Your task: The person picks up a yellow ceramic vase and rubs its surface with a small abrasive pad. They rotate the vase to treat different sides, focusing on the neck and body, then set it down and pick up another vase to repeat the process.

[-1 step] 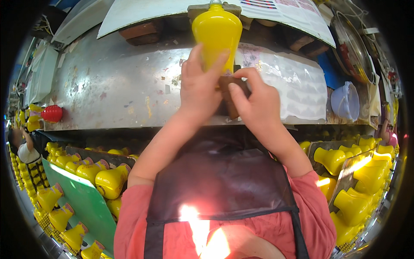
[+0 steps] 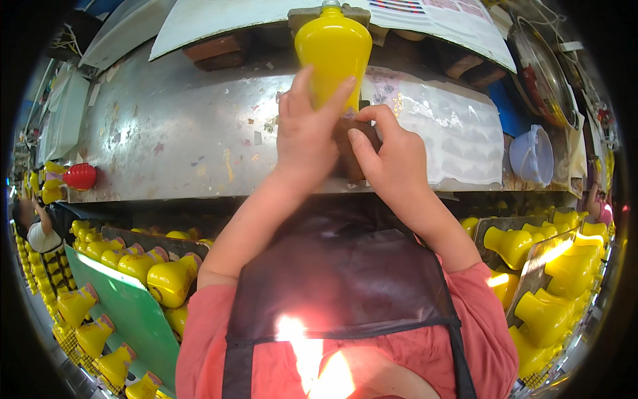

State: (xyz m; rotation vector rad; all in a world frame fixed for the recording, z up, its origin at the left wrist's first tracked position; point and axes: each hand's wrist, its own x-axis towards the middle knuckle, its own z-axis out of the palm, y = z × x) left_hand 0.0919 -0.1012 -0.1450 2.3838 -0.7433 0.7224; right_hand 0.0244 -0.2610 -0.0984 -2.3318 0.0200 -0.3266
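Head view, and straight to the glossy yellow vessel (image 2: 334, 50): it sits out over the bench (image 2: 173, 126), broad end away from the person, narrow end toward the body, with a dull support (image 2: 299, 14) showing either side of its far end. Left hand (image 2: 309, 130) lies at the vessel's left, fingers and thumb parted in a V, forefinger along its edge, thumb across its face; how firm the grip is, I can't tell. Right hand (image 2: 393, 149) is at the vessel's narrow end, half curled, thumb and bent forefinger close together over a dark brown block (image 2: 349, 159); can't tell whether they pinch it.

Now the room! Left of the vessel runs a long stretch of scuffed metal; right of it, a pale sheet (image 2: 442, 136) covers the surface, a lilac bucket (image 2: 531, 156) well beyond. The vessel's far end overlaps the edge of a white board (image 2: 239, 16), so that side is tight. Nearer the body than the vessel comes the bench's front edge, then a dark apron (image 2: 345, 279). Far left of the vessel, a red ribbed piece (image 2: 80, 177) sits close to that edge.
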